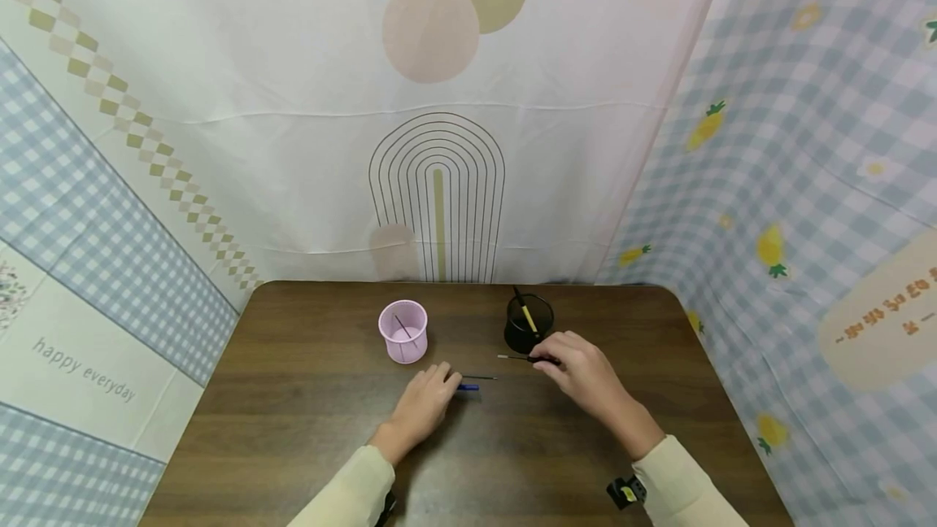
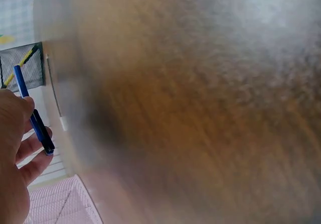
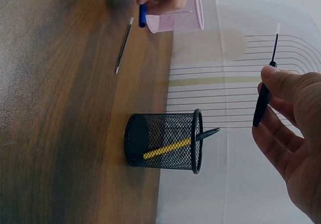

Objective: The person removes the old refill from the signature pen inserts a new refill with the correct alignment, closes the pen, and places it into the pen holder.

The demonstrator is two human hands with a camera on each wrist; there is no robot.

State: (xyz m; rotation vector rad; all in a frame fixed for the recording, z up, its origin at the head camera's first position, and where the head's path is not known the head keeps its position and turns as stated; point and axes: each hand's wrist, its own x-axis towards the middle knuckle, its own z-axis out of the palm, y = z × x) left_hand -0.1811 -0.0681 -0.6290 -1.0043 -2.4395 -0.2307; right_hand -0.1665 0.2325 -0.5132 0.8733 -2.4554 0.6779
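My left hand (image 1: 423, 401) pinches a blue pen (image 2: 37, 123) with a dark end between thumb and fingertips, low over the table. A thin pen refill (image 3: 124, 45) lies on the wood just beyond it. My right hand (image 1: 580, 366) grips a black pen barrel (image 3: 262, 103), and a thin refill (image 3: 275, 45) with a pale end sticks out of it. That hand is in front of the black mesh pen cup (image 3: 134, 138). A yellow and black pen (image 1: 526, 315) leans inside this cup.
On the left side of the table (image 1: 293, 397) stands a pink mesh cup (image 1: 388, 341) with a thin dark stick, like a refill, leaning inside. A patterned cloth (image 1: 315, 185) hangs behind the table's back edge. Checked cloth (image 1: 769, 145) hangs along the right.
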